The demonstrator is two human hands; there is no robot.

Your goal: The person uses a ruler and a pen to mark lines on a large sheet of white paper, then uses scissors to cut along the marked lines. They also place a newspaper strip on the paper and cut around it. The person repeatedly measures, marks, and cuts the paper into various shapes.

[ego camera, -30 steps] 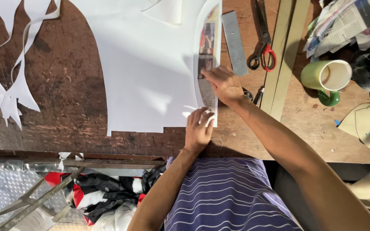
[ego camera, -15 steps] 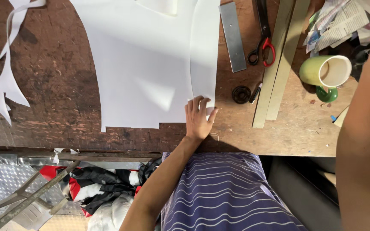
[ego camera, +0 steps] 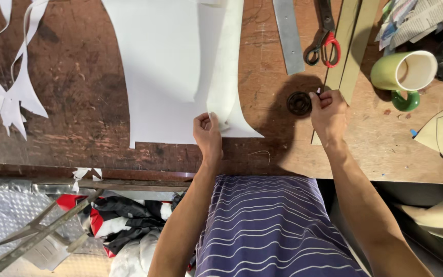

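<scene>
A large white sheet (ego camera: 165,66) lies on the brown wooden workbench (ego camera: 73,87). My left hand (ego camera: 207,134) pinches its near edge, where a curved strip (ego camera: 226,66) of the sheet lifts up beside the fingers. My right hand (ego camera: 328,110) is to the right, fingers closed on something small and pale next to a small black ring-shaped piece (ego camera: 299,103) on the bench. What exactly the right fingers hold is too small to tell.
A metal ruler (ego camera: 288,36), red-handled scissors (ego camera: 325,38) and long wooden strips (ego camera: 352,41) lie at the back right. A green mug (ego camera: 403,72) stands further right, beside crumpled paper. White paper offcuts (ego camera: 14,87) lie at the left. Cloth and metal bars sit below the bench edge.
My right hand left the sheet, went out of view, and now sits by the black ring. My left hand shifted from pressing flat to pinching the sheet's edge; the curved strip has lifted.
</scene>
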